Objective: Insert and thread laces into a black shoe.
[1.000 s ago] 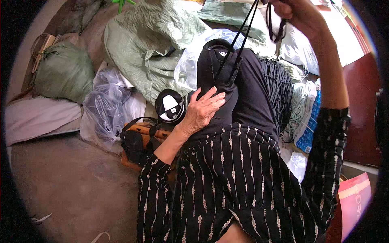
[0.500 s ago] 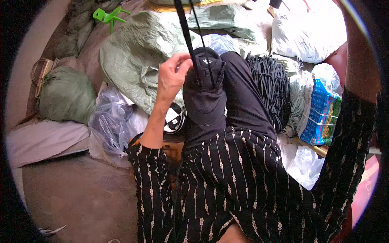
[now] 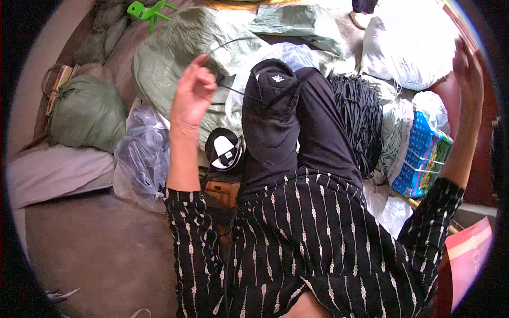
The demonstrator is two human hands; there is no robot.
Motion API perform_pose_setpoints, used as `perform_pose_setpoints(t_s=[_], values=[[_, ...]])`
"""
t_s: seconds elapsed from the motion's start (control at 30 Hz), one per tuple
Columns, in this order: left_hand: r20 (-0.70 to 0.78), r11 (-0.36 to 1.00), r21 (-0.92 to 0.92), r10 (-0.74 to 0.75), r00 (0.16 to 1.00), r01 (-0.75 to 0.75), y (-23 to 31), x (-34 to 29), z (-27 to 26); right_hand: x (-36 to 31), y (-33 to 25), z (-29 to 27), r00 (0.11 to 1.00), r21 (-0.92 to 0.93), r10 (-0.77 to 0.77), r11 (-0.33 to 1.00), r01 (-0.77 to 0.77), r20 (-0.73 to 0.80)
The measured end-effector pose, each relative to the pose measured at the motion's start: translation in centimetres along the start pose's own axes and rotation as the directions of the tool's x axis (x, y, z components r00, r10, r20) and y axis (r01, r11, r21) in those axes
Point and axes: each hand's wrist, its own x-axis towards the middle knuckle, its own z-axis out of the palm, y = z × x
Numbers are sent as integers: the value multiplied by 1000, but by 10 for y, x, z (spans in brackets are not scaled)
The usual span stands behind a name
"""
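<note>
A black cap (image 3: pixel 273 127) with a small white emblem lies on my lap, its brim toward me. My left hand (image 3: pixel 194 98), slightly blurred, is raised to the left of the cap with its fingers curled. A thin black cord (image 3: pixel 231 90) runs from the cap to these fingers, and a blurred loop of it arcs above. My right hand (image 3: pixel 467 74) is lifted at the far right, well away from the cap, its fingers stretched upward with nothing visible in them. A second cap, black and white (image 3: pixel 225 150), sits beside my left thigh.
Ahead spreads a large grey-green woven sack (image 3: pixel 175 58). Right of my legs are a bundle of black cords (image 3: pixel 358 124), pale cords (image 3: pixel 393 135) and a blue patterned package (image 3: pixel 416 153). Clear plastic bags (image 3: pixel 142 153) and a green sack (image 3: pixel 87 114) lie left. A green stool (image 3: pixel 148 10) stands beyond.
My left hand has moved left, away from the cap, and the cord now slants toward it instead of rising upward. My right hand has come down into view without the cord.
</note>
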Motion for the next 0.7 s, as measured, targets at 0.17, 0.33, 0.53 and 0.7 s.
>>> perform_pose_setpoints(t_s=[0.17,0.33,0.53,0.7], values=[[-543,962,-172,86,835,-211,58,-6,-115,-149,207,-101,308,769,905,415,-485,-294],[-577,903,416,355,736,-109,63,-12,-139,-249,208,-9,421,509,906,345,-789,38],[-366,620,720,-44,930,313,-47,21,-47,-191,27,196,608,321,681,516,-794,409],[5,333,930,404,915,-152,-115,2,43,-148,-48,264,787,233,424,795,-561,448]])
